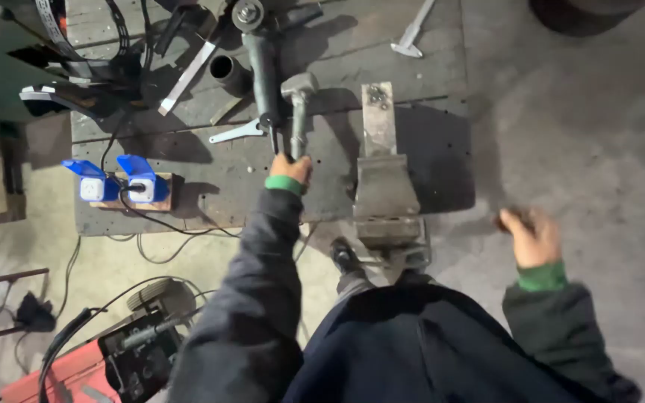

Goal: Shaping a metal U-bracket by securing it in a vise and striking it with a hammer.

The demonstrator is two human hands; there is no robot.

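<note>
Gripping hammer (298,112) handle with left hand (290,169) on table (225,186); right hand (531,235) blurred beside vise (384,186), grip unclear; lifting hammer seems next.

No packages, labels, signs or screens visible.

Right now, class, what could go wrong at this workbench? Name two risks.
The left hand grips a hammer right beside the angle grinder; a swing could strike it. Cables trail from the blue sockets off the bench edge toward the floor, where a foot might snag them.
</note>
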